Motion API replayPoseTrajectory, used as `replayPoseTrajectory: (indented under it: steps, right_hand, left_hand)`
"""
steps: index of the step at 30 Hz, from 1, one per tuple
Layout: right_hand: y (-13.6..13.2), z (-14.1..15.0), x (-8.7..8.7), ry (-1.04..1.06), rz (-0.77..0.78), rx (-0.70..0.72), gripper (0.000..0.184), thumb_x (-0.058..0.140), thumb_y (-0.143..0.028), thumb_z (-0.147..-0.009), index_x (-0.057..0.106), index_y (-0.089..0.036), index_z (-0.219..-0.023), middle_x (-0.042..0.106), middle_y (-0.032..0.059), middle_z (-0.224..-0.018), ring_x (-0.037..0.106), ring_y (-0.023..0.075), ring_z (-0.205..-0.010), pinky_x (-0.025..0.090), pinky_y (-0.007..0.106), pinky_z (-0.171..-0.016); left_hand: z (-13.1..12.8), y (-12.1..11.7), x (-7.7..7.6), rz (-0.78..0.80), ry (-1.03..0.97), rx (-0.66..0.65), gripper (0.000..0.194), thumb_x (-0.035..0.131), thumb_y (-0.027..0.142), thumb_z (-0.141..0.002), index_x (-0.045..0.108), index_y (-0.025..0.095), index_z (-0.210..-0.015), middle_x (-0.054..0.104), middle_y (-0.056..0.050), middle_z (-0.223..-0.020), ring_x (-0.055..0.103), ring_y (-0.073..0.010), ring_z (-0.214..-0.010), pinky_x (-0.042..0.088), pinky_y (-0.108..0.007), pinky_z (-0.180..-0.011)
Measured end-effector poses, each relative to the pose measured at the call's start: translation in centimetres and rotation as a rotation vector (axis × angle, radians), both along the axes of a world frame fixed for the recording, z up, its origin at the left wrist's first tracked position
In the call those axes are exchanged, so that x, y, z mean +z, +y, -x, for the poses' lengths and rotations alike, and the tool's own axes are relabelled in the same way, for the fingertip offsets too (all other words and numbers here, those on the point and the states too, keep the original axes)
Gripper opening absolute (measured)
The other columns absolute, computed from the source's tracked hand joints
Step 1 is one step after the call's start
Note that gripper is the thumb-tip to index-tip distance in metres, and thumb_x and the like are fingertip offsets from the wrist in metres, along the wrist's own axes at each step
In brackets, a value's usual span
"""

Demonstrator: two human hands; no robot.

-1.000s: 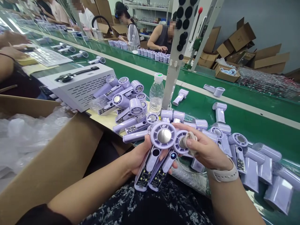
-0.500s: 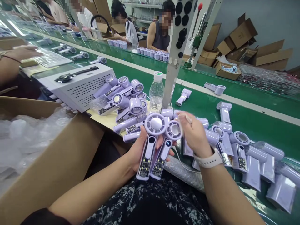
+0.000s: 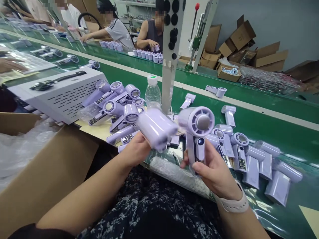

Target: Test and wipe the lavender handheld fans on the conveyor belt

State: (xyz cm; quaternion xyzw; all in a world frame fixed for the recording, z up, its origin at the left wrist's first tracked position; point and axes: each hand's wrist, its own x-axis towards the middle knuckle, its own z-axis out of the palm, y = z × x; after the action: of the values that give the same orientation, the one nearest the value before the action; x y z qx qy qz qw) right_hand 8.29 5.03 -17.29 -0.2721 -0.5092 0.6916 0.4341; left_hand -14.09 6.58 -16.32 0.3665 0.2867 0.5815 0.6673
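My right hand (image 3: pixel 214 166) is closed round the handle of a lilac handheld fan (image 3: pixel 196 122), held upright with its round grille turned toward me. A small display on its handle reads 20. My left hand (image 3: pixel 137 147) grips a second lilac fan (image 3: pixel 157 127), which is tilted and smeared by motion; its grille is out of sight. A pile of lilac fans (image 3: pixel 123 111), some with circuit boards exposed, lies beyond my left hand. More fans (image 3: pixel 253 162) lie to the right of my right hand.
A clear bottle (image 3: pixel 153 93) stands by a metal post (image 3: pixel 169 66). At left are a white vented box (image 3: pixel 72 96) and a carton (image 3: pixel 57 159) of plastic bags. Bubble wrap (image 3: pixel 179 176) lies along the near edge of the green bench (image 3: pixel 281 132). Co-workers sit across.
Both fans were together in my left hand. Now my right hand has one, moved to the right, while my left hand has turned the other over. My view has shifted rightward.
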Motion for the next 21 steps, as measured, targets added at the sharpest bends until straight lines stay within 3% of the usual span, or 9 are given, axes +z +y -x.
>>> replayPoseTrajectory:
  steps: [2,3,7,13,17,21]
  right_hand:
    - [-0.2,-1.1,0.3,0.001,0.046,-0.079,0.037,0.081,-0.033,-0.084,0.061,-0.027,-0.115,0.065,0.0013,-0.094,0.063,0.0170,-0.077,0.056,0.031,-0.070]
    - [-0.3,-1.4,0.4,0.011,0.065,-0.115,0.032,0.079,-0.035,-0.086,0.062,-0.026,-0.111,0.065,0.0021,-0.095,0.062,0.0169,-0.076,0.055,0.031,-0.068]
    - [-1.1,-1.9,0.3,0.081,0.066,-0.246,0.023,0.069,-0.037,-0.091,0.064,-0.025,-0.110,0.063,0.0038,-0.098,0.059,0.0168,-0.074,0.054,0.030,-0.063]
    - [-2.0,-2.1,-0.7,0.095,0.001,-0.178,0.017,0.065,-0.037,-0.096,0.064,-0.027,-0.110,0.063,0.0024,-0.097,0.058,0.0139,-0.066,0.051,0.027,-0.058]
    - [-2.1,-1.6,-1.2,0.128,0.001,-0.094,0.020,0.066,-0.039,-0.096,0.063,-0.028,-0.112,0.063,0.0022,-0.097,0.059,0.0147,-0.069,0.053,0.028,-0.060]
    - [-2.1,-0.9,-1.6,0.118,0.033,-0.115,0.020,0.064,-0.036,-0.098,0.060,-0.029,-0.116,0.060,0.0011,-0.097,0.057,0.0144,-0.070,0.052,0.028,-0.060]
  left_hand:
    - [-1.1,0.5,-0.2,-0.001,0.012,-0.015,0.053,0.083,0.058,-0.073,0.073,0.016,-0.105,0.070,-0.006,-0.086,0.066,-0.0201,-0.080,0.058,-0.034,-0.079]
    - [-1.7,0.5,-0.3,0.002,-0.002,-0.062,0.052,0.083,0.056,-0.075,0.071,0.018,-0.109,0.068,-0.004,-0.087,0.065,-0.0190,-0.078,0.059,-0.034,-0.075]
    - [-3.4,-0.8,-0.1,-0.019,-0.051,-0.246,0.051,0.085,0.021,-0.073,0.060,0.023,-0.117,0.060,0.000,-0.090,0.062,-0.0140,-0.074,0.056,-0.028,-0.066]
    - [-4.0,-1.6,0.2,-0.036,0.009,-0.270,0.041,0.082,0.026,-0.078,0.056,0.020,-0.110,0.058,0.000,-0.090,0.061,-0.0132,-0.070,0.052,-0.027,-0.063]
    - [-3.9,-1.7,0.1,-0.043,0.072,-0.249,0.042,0.081,0.029,-0.079,0.054,0.019,-0.111,0.060,-0.001,-0.091,0.063,-0.0133,-0.071,0.051,-0.027,-0.066]
    - [-3.5,-1.9,-0.4,-0.007,0.037,-0.283,0.049,0.082,0.040,-0.077,0.056,0.019,-0.113,0.059,-0.003,-0.095,0.063,-0.0150,-0.075,0.054,-0.028,-0.067]
